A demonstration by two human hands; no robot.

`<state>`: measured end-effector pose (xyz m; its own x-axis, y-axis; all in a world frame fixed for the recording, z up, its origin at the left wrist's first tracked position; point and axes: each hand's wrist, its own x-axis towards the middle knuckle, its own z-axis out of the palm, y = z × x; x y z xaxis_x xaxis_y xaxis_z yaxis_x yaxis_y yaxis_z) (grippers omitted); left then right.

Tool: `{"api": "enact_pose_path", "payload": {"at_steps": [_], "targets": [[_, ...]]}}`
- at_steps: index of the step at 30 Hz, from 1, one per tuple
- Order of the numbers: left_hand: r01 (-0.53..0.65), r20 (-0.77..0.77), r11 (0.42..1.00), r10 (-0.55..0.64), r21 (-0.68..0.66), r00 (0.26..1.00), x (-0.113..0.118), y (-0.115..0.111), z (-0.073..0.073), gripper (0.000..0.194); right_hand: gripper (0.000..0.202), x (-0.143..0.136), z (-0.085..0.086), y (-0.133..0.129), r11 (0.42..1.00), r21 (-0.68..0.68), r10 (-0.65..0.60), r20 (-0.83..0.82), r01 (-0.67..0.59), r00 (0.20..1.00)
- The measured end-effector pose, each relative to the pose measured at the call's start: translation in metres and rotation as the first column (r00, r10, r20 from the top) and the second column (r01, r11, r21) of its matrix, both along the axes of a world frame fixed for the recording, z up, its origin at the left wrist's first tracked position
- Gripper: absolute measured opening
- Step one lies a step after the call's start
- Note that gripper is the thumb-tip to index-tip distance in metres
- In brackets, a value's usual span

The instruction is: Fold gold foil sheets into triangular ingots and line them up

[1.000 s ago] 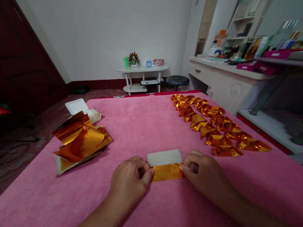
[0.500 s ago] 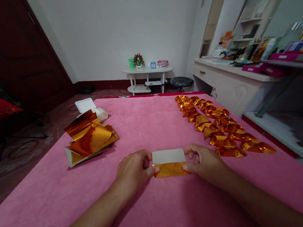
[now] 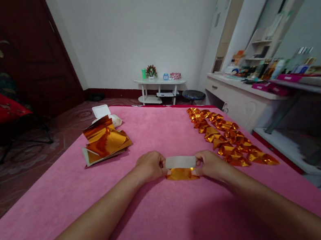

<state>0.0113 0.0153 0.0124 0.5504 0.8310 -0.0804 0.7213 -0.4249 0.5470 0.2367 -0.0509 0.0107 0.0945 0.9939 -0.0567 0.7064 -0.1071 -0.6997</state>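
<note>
A small sheet of gold foil paper (image 3: 182, 173) is held between my two hands, its near part folded over so gold shows in front and the pale back behind. My left hand (image 3: 153, 165) pinches its left end, thumb on the gold strip. At the right end my right hand (image 3: 210, 164) grips it the same way, fingers curled. To the left lies a loose stack of gold foil sheets (image 3: 108, 141). Rows of folded gold foil pieces (image 3: 227, 135) lie on the right.
Everything rests on a pink cloth-covered table (image 3: 154, 224). A white open-lidded wipes pack (image 3: 116, 120) sits behind the stack. Beyond are a white side table (image 3: 158, 80), a round stool (image 3: 194, 95) and a dresser (image 3: 235, 88) crowded with bottles.
My view has shifted a little. Both hands keep hold of the foil paper's ends, and the sheet now looks slightly bowed, with its gold fold tilted.
</note>
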Motion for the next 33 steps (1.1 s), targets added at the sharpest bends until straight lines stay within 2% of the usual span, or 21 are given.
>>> {"api": "enact_pose_path", "payload": {"at_steps": [4, 7, 9, 11, 13, 14, 16, 19, 22, 24, 25, 29, 31, 33], "targets": [[0.042, 0.204, 0.991, -0.068, 0.129, 0.977, -0.004, -0.009, -0.004, 0.014, 0.008, -0.004, 0.001, -0.006, 0.999, 0.051, 0.020, -0.079, -0.016, 0.997], [0.087, 0.325, 0.941, -0.199, 0.327, 0.925, -0.011, -0.019, 0.002, 0.009, 0.009, -0.010, 0.001, -0.014, 0.983, 0.184, 0.030, -0.176, 0.003, 0.984], [0.117, 0.289, 0.840, -0.308, 0.530, 0.906, -0.018, -0.024, 0.009, 0.013, 0.008, -0.014, 0.002, -0.020, 0.948, 0.316, 0.037, -0.196, 0.027, 0.980], [0.161, 0.162, 0.672, -0.391, 0.723, 0.906, -0.026, -0.028, 0.015, 0.017, 0.008, -0.017, 0.004, -0.028, 0.884, 0.465, 0.036, -0.154, 0.041, 0.987], [0.219, 0.037, 0.516, -0.440, 0.828, 0.897, -0.032, -0.030, 0.018, 0.016, 0.015, -0.018, 0.006, -0.036, 0.809, 0.587, 0.036, -0.084, 0.020, 0.996], [0.236, 0.003, 0.461, -0.459, 0.855, 0.888, -0.034, -0.031, 0.019, 0.014, 0.017, -0.019, 0.007, -0.040, 0.774, 0.633, 0.041, -0.048, -0.002, 0.998], [0.234, -0.014, 0.390, -0.491, 0.891, 0.871, -0.038, -0.032, 0.022, 0.011, 0.019, -0.020, 0.009, -0.046, 0.711, 0.699, 0.083, 0.025, -0.077, 0.996], [0.212, -0.020, 0.321, -0.511, 0.923, 0.859, -0.040, -0.034, 0.029, 0.010, 0.022, -0.019, 0.009, -0.051, 0.607, 0.772, 0.165, 0.111, -0.189, 0.980], [0.206, -0.044, 0.250, -0.531, 0.946, 0.846, -0.040, -0.035, 0.034, 0.008, 0.027, -0.017, 0.006, -0.050, 0.473, 0.854, 0.190, 0.141, -0.216, 0.972], [0.209, -0.058, 0.214, -0.553, 0.954, 0.831, -0.039, -0.035, 0.036, 0.006, 0.028, -0.016, 0.003, -0.050, 0.413, 0.886, 0.176, 0.149, -0.210, 0.973], [0.218, -0.067, 0.204, -0.563, 0.954, 0.823, -0.039, -0.035, 0.036, 0.005, 0.029, -0.016, 0.002, -0.050, 0.402, 0.893, 0.164, 0.148, -0.203, 0.975], [0.241, -0.073, 0.205, -0.599, 0.949, 0.798, -0.037, -0.035, 0.035, 0.005, 0.028, -0.016, 0.004, -0.051, 0.402, 0.901, 0.125, 0.120, -0.161, 0.985], [0.247, -0.060, 0.225, -0.615, 0.943, 0.787, -0.037, -0.037, 0.034, 0.008, 0.028, -0.014, 0.007, -0.050, 0.395, 0.903, 0.137, 0.122, -0.167, 0.983], [0.258, -0.035, 0.272, -0.623, 0.927, 0.782, -0.035, -0.039, 0.033, 0.016, 0.029, -0.011, 0.008, -0.050, 0.379, 0.905, 0.169, 0.137, -0.193, 0.976]]}}
